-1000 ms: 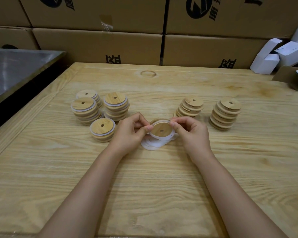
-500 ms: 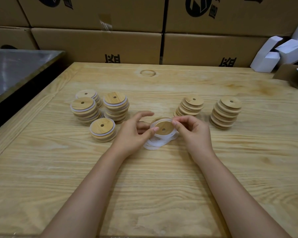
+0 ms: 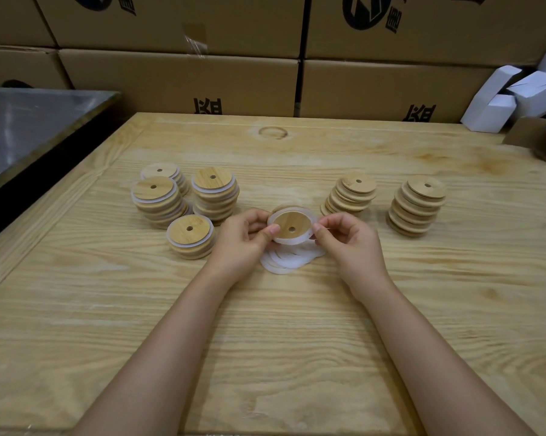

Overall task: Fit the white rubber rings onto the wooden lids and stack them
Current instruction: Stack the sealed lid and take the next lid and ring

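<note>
Cartons [image 3: 183,80] walled up behind the tabletop's [image 3: 296,341] far edge. Black print on them: part of a round logo up top and blocky characters low down. All cut off, nothing legible.

Left hand [image 3: 243,237]: fingers curled behind, thumb on top, grip clamped on the left rim of a lid [image 3: 292,226]. Right hand [image 3: 347,240]: thumb and forefinger together, grip pinching the white ring [image 3: 296,211] at the lid's right rim; other fingers loosely curled. Both forearms reach in from the near edge.

Lid held near the tabletop's middle, tilted, just over the loose rings [image 3: 284,261], ring lying round its rim.

Ringed stacks [image 3: 158,196] toward the left edge, bare stacks [image 3: 418,202] toward the right. White boxes [image 3: 491,102] past the far right corner.
</note>
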Demonstrator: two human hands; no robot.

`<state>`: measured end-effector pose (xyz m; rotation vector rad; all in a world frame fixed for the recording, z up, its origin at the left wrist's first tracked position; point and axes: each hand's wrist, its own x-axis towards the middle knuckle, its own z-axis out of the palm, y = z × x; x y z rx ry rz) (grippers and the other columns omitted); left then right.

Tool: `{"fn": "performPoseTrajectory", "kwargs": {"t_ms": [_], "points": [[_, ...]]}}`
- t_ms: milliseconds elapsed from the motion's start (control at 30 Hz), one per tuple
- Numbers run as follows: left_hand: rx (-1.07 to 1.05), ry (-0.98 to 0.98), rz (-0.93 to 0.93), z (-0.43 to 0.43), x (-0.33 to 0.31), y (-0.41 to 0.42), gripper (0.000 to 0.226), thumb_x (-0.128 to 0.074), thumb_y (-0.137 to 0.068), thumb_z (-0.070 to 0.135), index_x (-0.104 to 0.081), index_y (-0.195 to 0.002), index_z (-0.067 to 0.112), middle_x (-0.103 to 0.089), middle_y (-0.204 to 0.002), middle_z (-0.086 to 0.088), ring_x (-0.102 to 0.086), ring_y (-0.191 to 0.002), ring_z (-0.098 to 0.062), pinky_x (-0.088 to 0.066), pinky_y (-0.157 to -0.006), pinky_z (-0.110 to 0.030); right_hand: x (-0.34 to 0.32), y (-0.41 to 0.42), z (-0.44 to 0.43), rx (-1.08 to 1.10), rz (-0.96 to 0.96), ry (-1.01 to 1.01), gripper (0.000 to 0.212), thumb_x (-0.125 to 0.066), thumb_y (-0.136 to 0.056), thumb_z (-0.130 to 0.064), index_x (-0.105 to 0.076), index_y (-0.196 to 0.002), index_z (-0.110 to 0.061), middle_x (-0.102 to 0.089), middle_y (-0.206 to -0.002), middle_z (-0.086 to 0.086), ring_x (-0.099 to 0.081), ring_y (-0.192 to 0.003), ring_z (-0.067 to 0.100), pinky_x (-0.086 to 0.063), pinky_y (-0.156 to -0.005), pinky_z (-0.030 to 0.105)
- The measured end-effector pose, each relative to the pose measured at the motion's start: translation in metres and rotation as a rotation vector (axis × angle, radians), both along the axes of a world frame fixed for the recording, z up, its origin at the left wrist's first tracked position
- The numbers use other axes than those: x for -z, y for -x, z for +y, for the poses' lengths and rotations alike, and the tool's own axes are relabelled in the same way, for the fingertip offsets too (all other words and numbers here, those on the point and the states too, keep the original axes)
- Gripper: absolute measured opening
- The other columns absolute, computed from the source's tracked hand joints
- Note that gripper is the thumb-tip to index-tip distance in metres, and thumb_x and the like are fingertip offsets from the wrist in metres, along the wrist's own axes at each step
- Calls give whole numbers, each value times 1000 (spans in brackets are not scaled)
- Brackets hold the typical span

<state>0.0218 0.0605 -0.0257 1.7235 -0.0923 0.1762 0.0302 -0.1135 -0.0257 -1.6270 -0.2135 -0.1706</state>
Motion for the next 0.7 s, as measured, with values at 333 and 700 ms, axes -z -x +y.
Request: {"fn": "performPoseTrajectory", "kwargs": {"t_ms": [333,700], "points": [[23,191,43,-1,0,1,14,-55,-90,-2,-63,-91,10,-70,-79,-4,-69,-75,-12,-58,-74,-27,-6,1,3,21,17,-28,17,-64,-84,-2,-62,-73,-15,-66,-71,0,-61,-71,13,-50,-68,21],[191,209,74,1,-3,5,10,-57,-90,5,-61,-98,6,-73,-79,-5,-70,-76,-18,-58,-68,-28,-3,7,7,87,-25,56,20,-59,-87,-7,-55,-76,-24,-65,-70,-6,-61,-69,10,-49,-65,26]]}}
